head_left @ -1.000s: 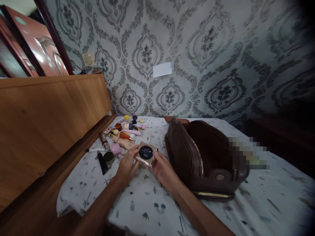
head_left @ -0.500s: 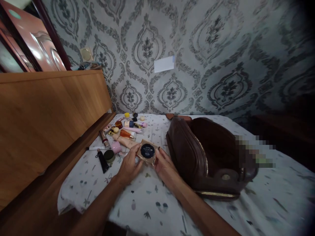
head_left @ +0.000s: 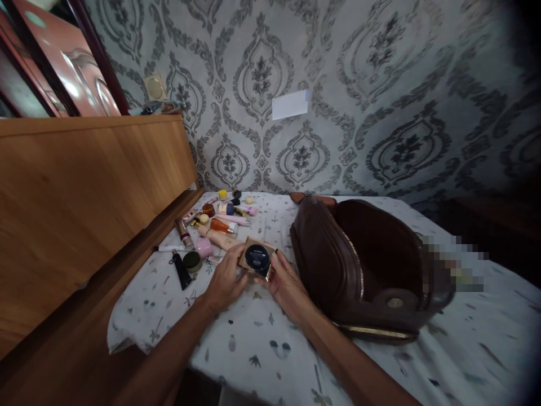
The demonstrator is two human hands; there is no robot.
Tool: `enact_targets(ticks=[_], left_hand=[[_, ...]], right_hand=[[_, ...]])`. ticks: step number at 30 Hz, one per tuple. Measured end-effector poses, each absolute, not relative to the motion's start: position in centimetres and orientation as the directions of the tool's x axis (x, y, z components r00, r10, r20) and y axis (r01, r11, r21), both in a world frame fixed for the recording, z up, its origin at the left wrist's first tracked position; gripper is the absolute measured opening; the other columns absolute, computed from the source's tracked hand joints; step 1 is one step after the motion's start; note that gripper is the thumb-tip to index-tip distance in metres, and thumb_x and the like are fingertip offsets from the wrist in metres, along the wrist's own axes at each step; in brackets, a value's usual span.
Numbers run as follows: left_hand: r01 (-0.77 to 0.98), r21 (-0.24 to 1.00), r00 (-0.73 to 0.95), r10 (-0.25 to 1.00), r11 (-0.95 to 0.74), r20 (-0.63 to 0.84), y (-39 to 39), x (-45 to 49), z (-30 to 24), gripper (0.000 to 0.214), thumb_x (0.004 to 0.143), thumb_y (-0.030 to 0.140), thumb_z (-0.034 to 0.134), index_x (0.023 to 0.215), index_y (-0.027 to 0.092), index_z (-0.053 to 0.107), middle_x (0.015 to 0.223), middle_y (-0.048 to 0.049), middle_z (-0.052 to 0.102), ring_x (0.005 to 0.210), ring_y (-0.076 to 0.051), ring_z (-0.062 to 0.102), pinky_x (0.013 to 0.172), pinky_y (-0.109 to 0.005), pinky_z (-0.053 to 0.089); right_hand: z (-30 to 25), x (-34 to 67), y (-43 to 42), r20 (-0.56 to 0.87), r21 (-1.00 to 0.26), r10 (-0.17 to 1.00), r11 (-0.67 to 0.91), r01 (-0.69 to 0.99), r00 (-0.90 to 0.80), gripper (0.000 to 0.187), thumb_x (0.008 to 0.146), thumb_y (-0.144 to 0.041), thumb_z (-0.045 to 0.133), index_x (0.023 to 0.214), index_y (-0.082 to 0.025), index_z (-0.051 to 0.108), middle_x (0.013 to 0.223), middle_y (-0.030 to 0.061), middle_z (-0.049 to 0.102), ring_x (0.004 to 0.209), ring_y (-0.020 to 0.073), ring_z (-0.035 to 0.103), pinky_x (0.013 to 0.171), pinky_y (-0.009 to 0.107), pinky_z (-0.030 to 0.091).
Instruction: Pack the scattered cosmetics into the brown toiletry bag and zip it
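Between my two hands is a square gold compact point(head_left: 257, 257) with a round black label facing up. My left hand point(head_left: 228, 277) grips its left edge, and my right hand point(head_left: 289, 283) holds the right edge, fingers closed on it. The compact is held above the printed white sheet point(head_left: 236, 349). Left of my left hand lie a black tube point(head_left: 181, 270), a dark round jar point(head_left: 192, 261) and a pink jar point(head_left: 204, 247). A brown leather bag point(head_left: 325, 254) stands unzipped close to my right hand, its inside dark.
Several more cosmetics, among them an orange bottle point(head_left: 220, 226) and a beige tube point(head_left: 217, 237), are spread towards the wall. A wooden panel point(head_left: 97, 197) borders the left side. Patterned wallpaper point(head_left: 262, 73) covers the wall behind. A blurred-out patch point(head_left: 452, 265) lies at the bag's right.
The view has shifted slightly, so the scene sits a little further right. Both hands still hold the compact, which is tilted slightly differently.
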State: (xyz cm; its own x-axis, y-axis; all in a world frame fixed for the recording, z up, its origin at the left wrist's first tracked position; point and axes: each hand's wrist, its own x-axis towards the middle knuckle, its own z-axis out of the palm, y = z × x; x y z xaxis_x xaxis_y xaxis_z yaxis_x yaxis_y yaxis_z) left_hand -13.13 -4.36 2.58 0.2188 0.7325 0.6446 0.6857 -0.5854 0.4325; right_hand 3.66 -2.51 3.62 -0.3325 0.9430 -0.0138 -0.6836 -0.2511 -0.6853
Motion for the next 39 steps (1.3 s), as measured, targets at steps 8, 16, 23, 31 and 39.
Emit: enact_targets(ticks=[8,16,23,31,39], left_hand=[[0.693,0.379,0.227,0.685,-0.613,0.693,-4.38,-13.02,2.92,0.063,0.082,0.014,0.056,0.139,0.018,0.032,0.134,-0.016,0.052,0.126,-0.028,0.051,0.104,-0.048,0.045],[0.695,0.356,0.228,0.661,-0.625,0.715,-4.5,-12.98,3.06,0.063,0.081,0.013,0.057,0.138,0.017,0.032,0.133,-0.0159,0.052,0.126,-0.028,0.05,0.104,-0.047,0.044],[0.699,0.347,0.241,0.663,-0.625,0.709,-4.43,-12.99,3.0,0.064,0.08,0.013,0.056,0.139,0.017,0.031,0.134,-0.016,0.051,0.127,-0.027,0.05,0.104,-0.046,0.044],[0.717,0.317,0.244,0.649,-0.621,0.721,-4.4,-13.05,2.84,0.064,0.081,0.014,0.055,0.139,0.018,0.03,0.133,-0.0159,0.051,0.125,-0.028,0.05,0.103,-0.047,0.046],[0.726,0.312,0.249,0.656,-0.613,0.712,-4.63,-13.13,3.14,0.063,0.082,0.014,0.055,0.139,0.017,0.029,0.133,-0.0162,0.051,0.126,-0.027,0.05,0.104,-0.046,0.045]], right_hand=[[3.36,3.73,-2.43,0.019,-0.707,0.934,-0.241,-0.665,-0.358,0.034,0.076,-0.042,0.077,0.106,-0.031,0.067,0.1,-0.0038,0.073,0.078,0.0146,0.069,0.057,0.024,0.058],[4.03,3.72,-2.71,0.018,-0.695,0.932,-0.249,-0.675,-0.363,0.039,0.071,-0.042,0.081,0.107,-0.032,0.068,0.102,-0.0042,0.074,0.076,0.0134,0.068,0.056,0.022,0.057],[4.29,3.78,-2.8,0.008,-0.703,0.932,-0.253,-0.665,-0.363,0.04,0.072,-0.041,0.08,0.109,-0.032,0.068,0.105,-0.0034,0.073,0.079,0.0138,0.068,0.058,0.022,0.057],[4.08,3.68,-2.69,0.007,-0.7,0.932,-0.254,-0.667,-0.362,0.039,0.074,-0.041,0.078,0.111,-0.031,0.067,0.106,-0.0018,0.073,0.079,0.0156,0.069,0.053,0.021,0.055],[4.17,3.77,-2.76,-0.006,-0.712,0.928,-0.265,-0.65,-0.373,0.04,0.075,-0.042,0.078,0.111,-0.031,0.067,0.106,-0.001,0.073,0.08,0.0161,0.069,0.056,0.024,0.057]])
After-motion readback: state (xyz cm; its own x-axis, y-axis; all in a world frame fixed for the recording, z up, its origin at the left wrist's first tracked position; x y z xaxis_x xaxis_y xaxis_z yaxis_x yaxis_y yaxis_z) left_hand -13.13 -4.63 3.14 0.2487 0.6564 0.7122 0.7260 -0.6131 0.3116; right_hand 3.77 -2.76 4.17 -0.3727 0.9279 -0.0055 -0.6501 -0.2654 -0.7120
